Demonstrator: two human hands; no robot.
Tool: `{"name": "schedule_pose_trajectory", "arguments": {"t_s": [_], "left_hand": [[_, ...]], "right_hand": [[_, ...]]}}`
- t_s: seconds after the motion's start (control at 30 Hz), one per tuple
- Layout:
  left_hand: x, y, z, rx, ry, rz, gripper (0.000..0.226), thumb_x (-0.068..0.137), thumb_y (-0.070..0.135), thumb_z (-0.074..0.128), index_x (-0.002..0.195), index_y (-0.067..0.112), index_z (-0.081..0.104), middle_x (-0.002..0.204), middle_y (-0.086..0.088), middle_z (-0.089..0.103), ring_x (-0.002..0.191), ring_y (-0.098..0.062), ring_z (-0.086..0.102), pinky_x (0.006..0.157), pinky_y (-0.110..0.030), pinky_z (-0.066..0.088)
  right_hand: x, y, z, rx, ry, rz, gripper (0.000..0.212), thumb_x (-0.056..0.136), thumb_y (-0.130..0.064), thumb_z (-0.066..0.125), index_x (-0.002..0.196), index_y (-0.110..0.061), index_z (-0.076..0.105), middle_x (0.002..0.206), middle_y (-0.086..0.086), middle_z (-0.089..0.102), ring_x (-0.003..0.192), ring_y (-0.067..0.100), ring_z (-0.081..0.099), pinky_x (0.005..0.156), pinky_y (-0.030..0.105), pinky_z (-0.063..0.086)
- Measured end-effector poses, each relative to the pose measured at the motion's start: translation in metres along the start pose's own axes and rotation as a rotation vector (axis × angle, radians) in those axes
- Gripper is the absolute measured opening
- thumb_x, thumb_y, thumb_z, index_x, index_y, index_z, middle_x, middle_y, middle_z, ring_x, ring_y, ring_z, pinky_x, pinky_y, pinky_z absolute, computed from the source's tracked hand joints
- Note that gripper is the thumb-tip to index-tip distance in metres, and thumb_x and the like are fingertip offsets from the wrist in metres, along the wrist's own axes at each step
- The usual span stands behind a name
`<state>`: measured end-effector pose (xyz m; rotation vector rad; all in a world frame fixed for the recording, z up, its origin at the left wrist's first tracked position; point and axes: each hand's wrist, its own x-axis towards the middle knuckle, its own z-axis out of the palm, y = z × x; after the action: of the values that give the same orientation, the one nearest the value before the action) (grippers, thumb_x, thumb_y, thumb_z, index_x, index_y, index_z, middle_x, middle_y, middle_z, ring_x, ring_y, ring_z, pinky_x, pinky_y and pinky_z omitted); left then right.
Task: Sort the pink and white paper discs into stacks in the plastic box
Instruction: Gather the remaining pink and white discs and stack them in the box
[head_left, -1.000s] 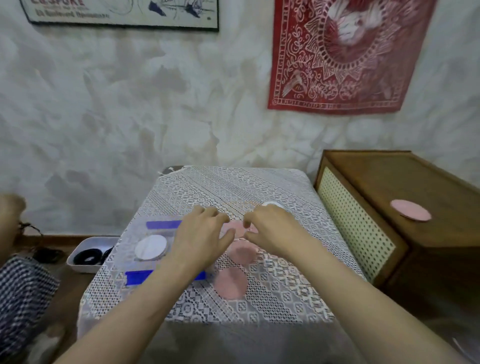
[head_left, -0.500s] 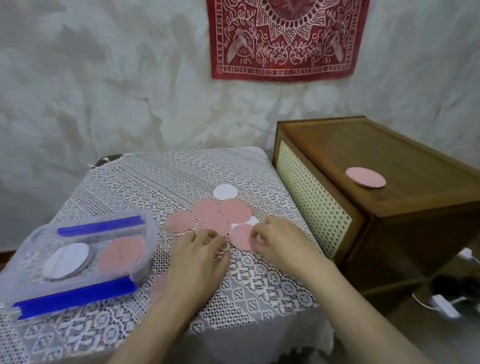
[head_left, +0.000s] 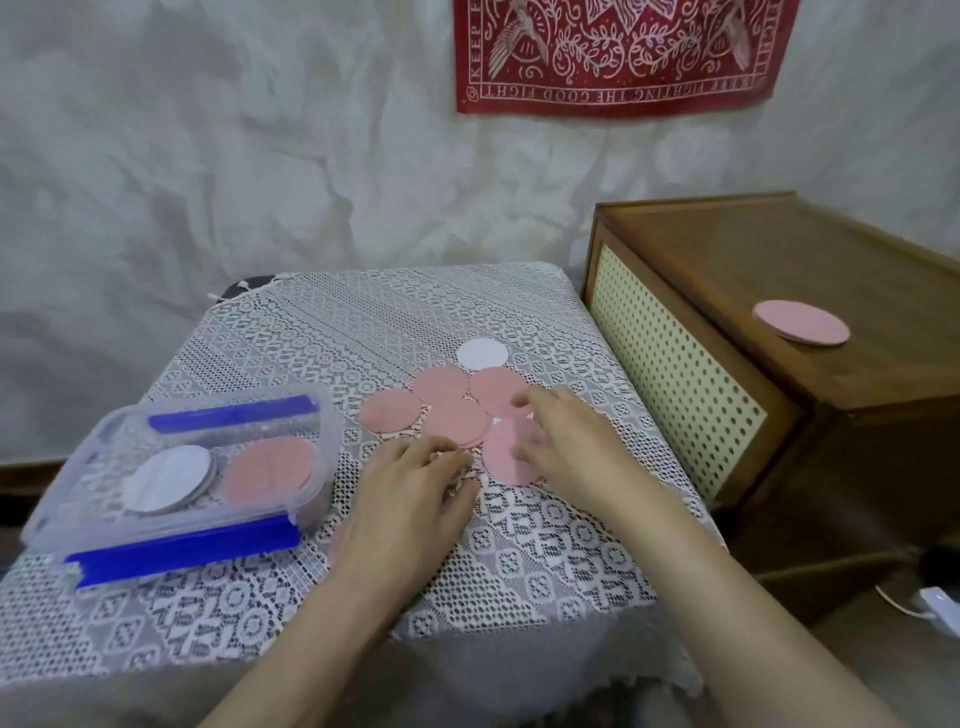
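the left hand (head_left: 410, 493) is lying palm-down on the lace cloth (head_left: 545, 561) with fingers extended and close together, tips touching the near edge of the loose pink discs (head_left: 441, 384), probably to steady the overlapping cluster while one is being freed. the right hand (head_left: 566, 452) is hovering over the nearest pink disc (head_left: 504, 460), fingers spread and blurred, so contact cannot be confirmed. the plastic box (head_left: 324, 431) is sitting just to the left, holding a white stack (head_left: 169, 478) beside a pink stack (head_left: 270, 467), within short reach for sorting.
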<state>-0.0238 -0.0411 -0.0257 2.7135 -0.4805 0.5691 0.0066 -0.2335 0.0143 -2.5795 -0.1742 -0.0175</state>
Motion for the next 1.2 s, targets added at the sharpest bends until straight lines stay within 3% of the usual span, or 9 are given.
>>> {"name": "schedule_pose_trajectory", "arguments": {"t_s": [0.1, 0.23, 0.4, 0.5, 0.57, 0.73, 0.9, 1.07, 1.2], "left_hand": [[-0.003, 0.001, -0.007, -0.012, -0.036, -0.045, 0.051, 0.093, 0.057, 0.051, 0.131, 0.024, 0.062, 0.121, 0.008, 0.066, 0.11, -0.017, 0.055, 0.094, -0.038, 0.047], [-0.005, 0.006, -0.018, -0.159, -0.062, -0.127, 0.056, 0.09, 0.063, 0.052, 0.137, 0.033, 0.054, 0.113, 0.017, 0.066, 0.104, -0.007, 0.056, 0.087, -0.033, 0.05], [-0.004, 0.022, -0.027, -0.477, -0.061, -0.242, 0.009, 0.092, 0.033, 0.067, 0.095, 0.026, 0.065, 0.072, 0.013, 0.063, 0.067, 0.008, 0.061, 0.054, -0.011, 0.042], [-0.006, 0.021, -0.027, -0.429, -0.089, -0.238, 0.016, 0.096, 0.031, 0.061, 0.083, 0.021, 0.062, 0.068, 0.008, 0.058, 0.065, 0.013, 0.055, 0.054, -0.014, 0.038], [-0.005, 0.019, -0.026, -0.368, -0.108, -0.242, 0.022, 0.098, 0.031, 0.056, 0.078, 0.023, 0.058, 0.067, 0.006, 0.056, 0.063, 0.008, 0.055, 0.051, -0.019, 0.032], [-0.005, 0.014, -0.024, -0.291, -0.1, -0.242, 0.026, 0.098, 0.031, 0.054, 0.073, 0.023, 0.057, 0.066, 0.007, 0.058, 0.063, -0.011, 0.053, 0.057, -0.032, 0.04], [-0.008, 0.014, -0.022, -0.275, -0.112, -0.282, 0.029, 0.095, 0.038, 0.046, 0.074, 0.02, 0.056, 0.068, 0.004, 0.059, 0.065, -0.017, 0.057, 0.063, -0.042, 0.051], [-0.008, 0.019, -0.025, -0.3, -0.137, -0.301, 0.023, 0.091, 0.037, 0.043, 0.085, 0.023, 0.061, 0.071, 0.003, 0.061, 0.066, -0.017, 0.058, 0.063, -0.044, 0.052], [-0.009, 0.016, -0.023, -0.313, -0.154, -0.302, 0.029, 0.089, 0.044, 0.039, 0.09, 0.027, 0.062, 0.073, 0.006, 0.063, 0.068, -0.016, 0.06, 0.065, -0.044, 0.054]], "right_hand": [[0.0, 0.003, -0.002, 0.146, 0.01, -0.006, 0.014, 0.101, -0.024, 0.059, 0.111, -0.021, 0.068, 0.103, -0.006, 0.068, 0.093, 0.016, 0.064, 0.081, 0.034, 0.052], [-0.008, 0.005, -0.006, 0.402, -0.109, -0.041, 0.019, 0.1, -0.026, 0.061, 0.084, -0.023, 0.069, 0.077, -0.011, 0.065, 0.075, 0.013, 0.059, 0.07, 0.033, 0.045], [-0.017, 0.003, 0.0, 0.423, -0.141, -0.093, 0.016, 0.099, -0.028, 0.06, 0.092, -0.023, 0.074, 0.088, 0.003, 0.074, 0.086, 0.033, 0.066, 0.079, 0.05, 0.053], [-0.02, 0.012, -0.006, 0.301, -0.087, -0.04, 0.014, 0.097, -0.028, 0.062, 0.091, -0.027, 0.075, 0.073, -0.013, 0.068, 0.065, 0.008, 0.058, 0.066, 0.031, 0.046], [-0.023, 0.022, -0.014, 0.122, -0.023, 0.034, 0.009, 0.095, -0.03, 0.065, 0.097, -0.028, 0.074, 0.076, -0.016, 0.067, 0.071, 0.004, 0.061, 0.065, 0.024, 0.043], [-0.025, 0.039, -0.024, -0.104, 0.011, 0.17, 0.041, 0.081, -0.035, 0.07, 0.121, -0.029, 0.065, 0.118, -0.003, 0.06, 0.096, 0.02, 0.064, 0.08, 0.038, 0.052], [-0.028, 0.045, -0.024, -0.174, 0.008, 0.203, 0.041, 0.075, -0.041, 0.076, 0.112, -0.031, 0.06, 0.115, -0.004, 0.057, 0.095, 0.022, 0.06, 0.077, 0.036, 0.047], [-0.027, 0.052, -0.023, 0.01, 0.069, 0.204, 0.02, 0.091, -0.037, 0.071, 0.086, -0.026, 0.055, 0.094, -0.005, 0.063, 0.086, 0.021, 0.06, 0.068, 0.033, 0.04], [-0.031, 0.038, -0.036, 0.574, -0.038, 0.101, 0.015, 0.096, -0.02, 0.067, 0.092, -0.006, 0.063, 0.09, 0.005, 0.071, 0.076, 0.013, 0.066, 0.06, 0.026, 0.049]]}}
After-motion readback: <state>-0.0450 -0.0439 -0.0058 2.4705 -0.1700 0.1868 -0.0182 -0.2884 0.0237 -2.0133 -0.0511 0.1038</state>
